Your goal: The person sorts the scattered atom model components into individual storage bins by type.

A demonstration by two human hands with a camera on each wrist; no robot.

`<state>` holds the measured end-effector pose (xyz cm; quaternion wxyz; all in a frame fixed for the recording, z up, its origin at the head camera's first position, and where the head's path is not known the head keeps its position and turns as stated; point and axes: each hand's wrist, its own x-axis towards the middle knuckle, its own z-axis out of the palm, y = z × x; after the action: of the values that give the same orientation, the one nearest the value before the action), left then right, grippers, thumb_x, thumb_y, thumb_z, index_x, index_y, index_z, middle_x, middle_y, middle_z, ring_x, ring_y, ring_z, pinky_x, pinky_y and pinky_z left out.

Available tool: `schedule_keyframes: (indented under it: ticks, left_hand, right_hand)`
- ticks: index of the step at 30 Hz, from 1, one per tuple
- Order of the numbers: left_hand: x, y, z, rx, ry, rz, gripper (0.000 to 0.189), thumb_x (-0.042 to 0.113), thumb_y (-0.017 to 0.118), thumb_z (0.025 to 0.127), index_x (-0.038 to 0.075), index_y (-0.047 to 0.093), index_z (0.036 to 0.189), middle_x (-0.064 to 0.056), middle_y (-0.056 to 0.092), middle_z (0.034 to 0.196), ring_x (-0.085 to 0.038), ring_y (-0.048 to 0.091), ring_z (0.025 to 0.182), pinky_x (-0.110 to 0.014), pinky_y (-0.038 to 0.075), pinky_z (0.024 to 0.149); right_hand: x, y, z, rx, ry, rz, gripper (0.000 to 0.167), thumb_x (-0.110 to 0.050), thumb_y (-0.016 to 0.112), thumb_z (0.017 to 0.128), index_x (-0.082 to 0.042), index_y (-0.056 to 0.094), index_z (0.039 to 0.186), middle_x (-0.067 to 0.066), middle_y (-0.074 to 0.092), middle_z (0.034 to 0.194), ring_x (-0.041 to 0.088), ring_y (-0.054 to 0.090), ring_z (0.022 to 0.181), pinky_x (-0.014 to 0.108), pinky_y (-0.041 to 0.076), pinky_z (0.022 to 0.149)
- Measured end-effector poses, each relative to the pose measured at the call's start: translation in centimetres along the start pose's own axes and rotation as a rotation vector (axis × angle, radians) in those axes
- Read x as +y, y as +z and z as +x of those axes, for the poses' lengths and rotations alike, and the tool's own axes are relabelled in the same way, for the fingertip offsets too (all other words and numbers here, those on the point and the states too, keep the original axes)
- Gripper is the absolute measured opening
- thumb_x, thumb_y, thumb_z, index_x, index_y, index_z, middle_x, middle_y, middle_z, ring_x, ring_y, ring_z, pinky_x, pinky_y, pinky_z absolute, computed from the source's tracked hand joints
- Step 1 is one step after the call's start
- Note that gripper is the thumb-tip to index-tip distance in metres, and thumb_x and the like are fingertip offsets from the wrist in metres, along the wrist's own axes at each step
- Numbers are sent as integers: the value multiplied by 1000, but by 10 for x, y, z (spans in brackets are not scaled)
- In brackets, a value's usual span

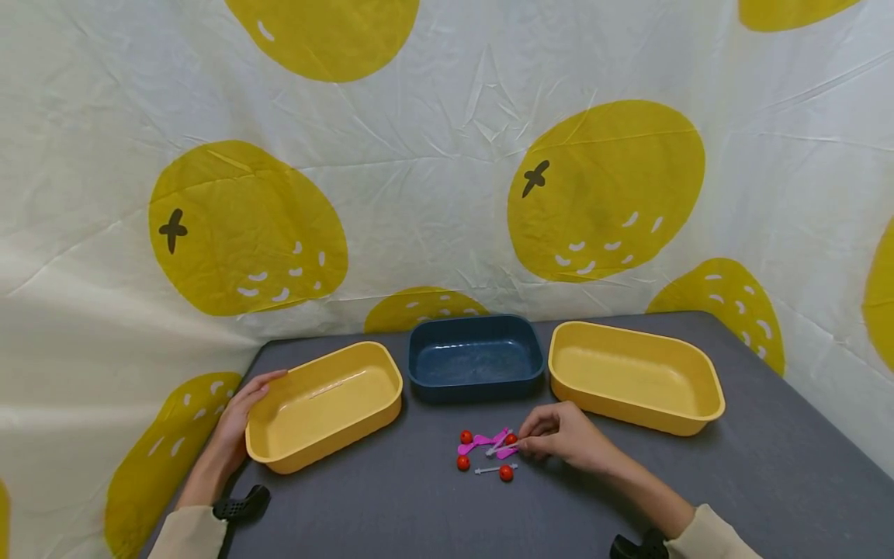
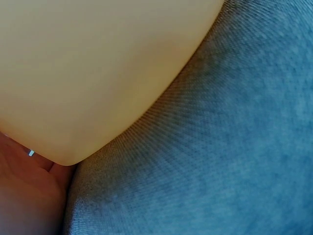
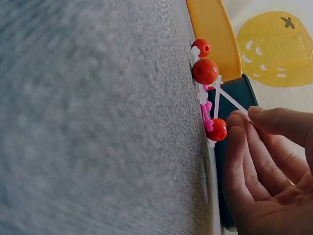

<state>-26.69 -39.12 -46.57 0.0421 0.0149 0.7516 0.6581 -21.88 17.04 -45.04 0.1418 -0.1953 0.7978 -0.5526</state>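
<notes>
My right hand [image 1: 569,439] pinches one end of a thin pale grey plastic rod [image 3: 234,102] between thumb and fingertips, just above a small pile on the table. In that pile lie several red beads with holes [image 3: 205,72], pink plastic connector pieces [image 1: 482,440] and other pale grey rods [image 1: 494,469]. My left hand [image 1: 233,423] rests along the outer left side of the left yellow tray [image 1: 324,446], its fingers fairly straight and the fingertips at the rim. Part of that hand is hidden behind the tray wall in the left wrist view.
A dark blue tray [image 1: 475,394] stands at the back middle, and a second yellow tray [image 1: 628,405] to its right, just beyond my right hand. The grey cloth-covered table [image 1: 391,512] ends at a white curtain [image 1: 419,217] with yellow fruit prints.
</notes>
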Motion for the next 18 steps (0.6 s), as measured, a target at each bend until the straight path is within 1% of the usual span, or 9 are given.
schedule_keyframes:
  ticks: [1,3,8,11,14,18]
  left_hand:
    - [0,0,0,1,0,-2,57,41,35,113,8,35,160,8,43,149,7,53,122,-12,49,98]
    - [0,0,0,0,0,-5,57,40,35,113,7,35,160,8,43,149,7,54,122,-12,49,98]
    - [0,0,1,3,-3,6,56,40,33,114,9,35,160,-4,36,159,8,53,123,-11,48,98]
    - [0,0,2,4,-4,7,57,41,33,113,10,35,161,-7,32,162,8,52,123,-11,48,98]
    - [0,0,1,-1,-2,-6,57,41,34,113,8,34,161,-4,36,159,7,52,123,-11,48,98]
    - [-1,0,0,-10,7,-21,57,40,34,113,7,34,160,9,44,149,7,53,124,-12,48,98]
  right_hand:
    - [0,0,0,-7,0,18,19,-12,76,93,5,75,100,18,77,91,16,71,74,31,62,68]
    - [0,-1,0,-17,3,45,21,-11,74,95,8,74,104,20,77,93,15,72,75,30,63,70]
    - [1,-2,0,-16,14,60,23,-11,72,96,9,74,107,22,77,96,13,72,77,28,62,71]
    - [1,-2,0,-10,24,75,24,-11,72,96,10,73,107,22,77,97,13,73,78,27,62,72]
    - [1,-2,0,-10,38,106,25,-12,72,97,11,72,109,21,77,98,14,73,79,28,63,73]
    - [1,-1,-1,-7,52,157,28,-13,71,97,11,71,111,20,77,100,13,73,81,29,63,75]
